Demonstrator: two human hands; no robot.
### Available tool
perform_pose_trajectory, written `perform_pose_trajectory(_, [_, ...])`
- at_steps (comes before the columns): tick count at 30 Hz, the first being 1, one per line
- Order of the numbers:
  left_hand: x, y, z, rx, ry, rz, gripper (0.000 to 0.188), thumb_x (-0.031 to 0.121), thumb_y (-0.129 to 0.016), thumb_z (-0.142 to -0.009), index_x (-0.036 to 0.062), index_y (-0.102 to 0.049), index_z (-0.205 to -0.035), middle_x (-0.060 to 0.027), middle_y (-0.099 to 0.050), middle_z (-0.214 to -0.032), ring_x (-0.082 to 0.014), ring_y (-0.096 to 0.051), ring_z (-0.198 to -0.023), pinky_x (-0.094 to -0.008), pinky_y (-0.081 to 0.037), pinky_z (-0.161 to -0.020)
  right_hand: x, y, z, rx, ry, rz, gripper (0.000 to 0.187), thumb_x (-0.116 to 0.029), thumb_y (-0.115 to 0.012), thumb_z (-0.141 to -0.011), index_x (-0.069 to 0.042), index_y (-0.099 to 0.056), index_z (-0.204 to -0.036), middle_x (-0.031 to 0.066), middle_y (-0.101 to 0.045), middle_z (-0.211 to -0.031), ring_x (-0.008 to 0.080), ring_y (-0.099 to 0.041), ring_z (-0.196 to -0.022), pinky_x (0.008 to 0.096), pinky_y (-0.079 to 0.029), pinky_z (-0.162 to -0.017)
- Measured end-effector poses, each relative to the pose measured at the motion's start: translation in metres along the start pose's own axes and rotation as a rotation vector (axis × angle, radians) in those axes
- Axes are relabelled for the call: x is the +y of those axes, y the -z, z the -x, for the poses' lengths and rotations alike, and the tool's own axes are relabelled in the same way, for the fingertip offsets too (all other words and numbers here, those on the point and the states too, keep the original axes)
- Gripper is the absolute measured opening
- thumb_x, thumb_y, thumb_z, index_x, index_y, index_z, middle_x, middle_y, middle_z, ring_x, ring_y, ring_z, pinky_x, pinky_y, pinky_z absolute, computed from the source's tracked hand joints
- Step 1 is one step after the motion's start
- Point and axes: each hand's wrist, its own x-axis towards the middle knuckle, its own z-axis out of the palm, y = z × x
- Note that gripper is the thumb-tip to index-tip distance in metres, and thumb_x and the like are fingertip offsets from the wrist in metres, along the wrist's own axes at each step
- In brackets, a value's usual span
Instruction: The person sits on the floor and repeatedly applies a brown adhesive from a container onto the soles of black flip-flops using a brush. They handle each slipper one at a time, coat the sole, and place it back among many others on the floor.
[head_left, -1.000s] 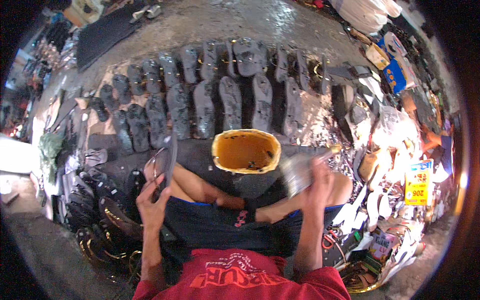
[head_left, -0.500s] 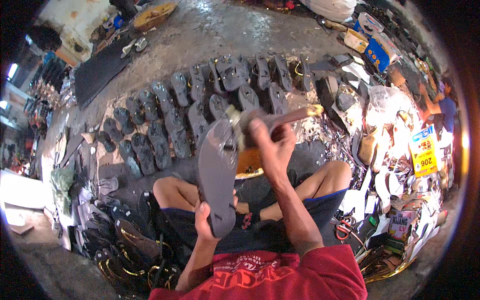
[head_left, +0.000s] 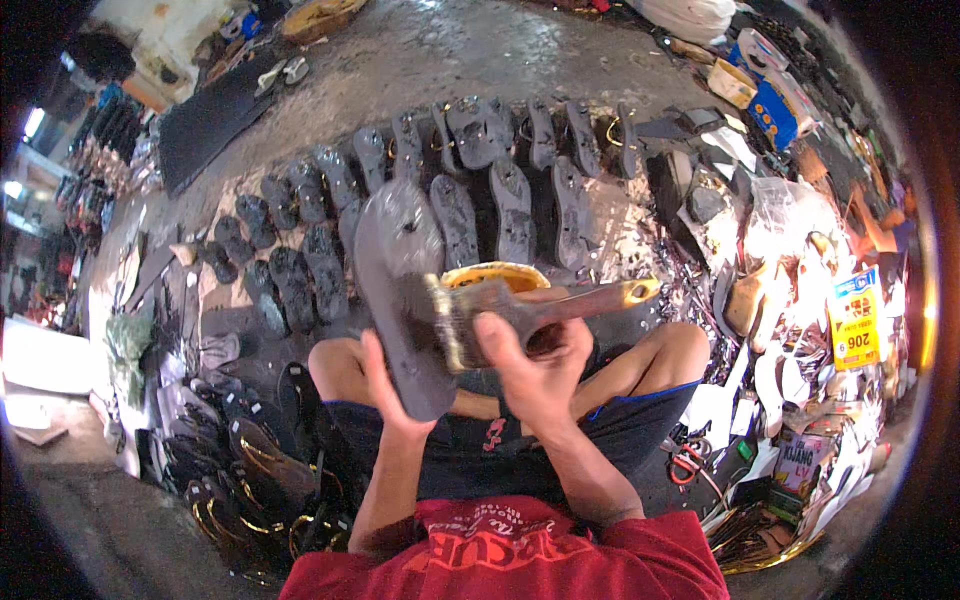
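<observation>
Above the person's crossed legs point(head_left: 655, 362), left hand point(head_left: 402, 424) curled round the lower end of a grey sandal sole point(head_left: 388, 255), right hand point(head_left: 545, 385) wrapped round a wide brush point(head_left: 490, 312), bristles point(head_left: 452, 338) against the sole, yellow-rimmed tub point(head_left: 495, 268) just behind, rows of dark soles point(head_left: 513, 205) beyond.

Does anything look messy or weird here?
Yes, the scraps on the person's right look messy: they're heaped every which way, while the dark soles in front lie in rows. Nothing looks odd about the grey sole in the left hand or the brush in the right hand.
</observation>
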Motion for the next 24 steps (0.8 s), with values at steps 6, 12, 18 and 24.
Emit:
perform_pose_trajectory(6, [-0.010, -0.012, -0.015, -0.161, -0.119, -0.202, 0.062, 0.055, -0.035, -0.110, 0.0079, -0.047, -0.148, -0.0099, -0.062, -0.137, -0.0261, -0.063, -0.120, -0.0448, -0.049, -0.107, 0.013, 0.004, 0.011, 0.032, 0.091, 0.325, 0.034, -0.024, -0.092, -0.075, -0.003, -0.075, -0.097, 0.0111, -0.077, -0.088, 0.0210, -0.074, -0.077, 0.0334, -0.058, -0.069])
perform_pose_trajectory(12, [-0.008, -0.021, -0.017, -0.009, -0.095, -0.095, 0.055, 0.051, -0.038, -0.111, 0.0089, -0.057, -0.140, -0.0088, -0.069, -0.124, -0.0223, -0.068, -0.109, -0.0370, -0.055, -0.096, -0.020, 0.006, -0.025, 0.017, 0.115, 0.638, 0.032, -0.021, -0.089, -0.080, -0.001, -0.074, -0.099, 0.0110, -0.075, -0.081, 0.0170, -0.072, -0.070, 0.0332, -0.057, -0.064])
perform_pose_trajectory(18, [-0.012, -0.060, -0.046, 0.112, -0.062, -0.263, 0.054, 0.048, -0.046, -0.109, 0.0068, -0.054, -0.143, -0.0070, -0.064, -0.130, -0.0189, -0.064, -0.112, -0.0381, -0.053, -0.096, -0.020, 0.032, 0.011, -0.069, 0.076, 0.245, 0.032, -0.018, -0.088, -0.080, -0.003, -0.073, -0.103, 0.0059, -0.074, -0.096, 0.0148, -0.068, -0.084, 0.0343, -0.056, -0.076])
perform_pose_trajectory(24, [-0.057, -0.138, -0.159, -0.182, -0.070, -0.474, 0.030, 0.028, -0.058, -0.099, 0.0092, -0.065, -0.122, -0.0057, -0.069, -0.111, -0.0225, -0.068, -0.101, -0.0377, -0.055, -0.090, -0.022, 0.159, 0.001, 0.592, 0.145, 0.213, 0.030, -0.013, -0.079, -0.092, -0.002, -0.061, -0.114, 0.0053, -0.067, -0.104, 0.0139, -0.063, -0.092, 0.0296, -0.053, -0.082])
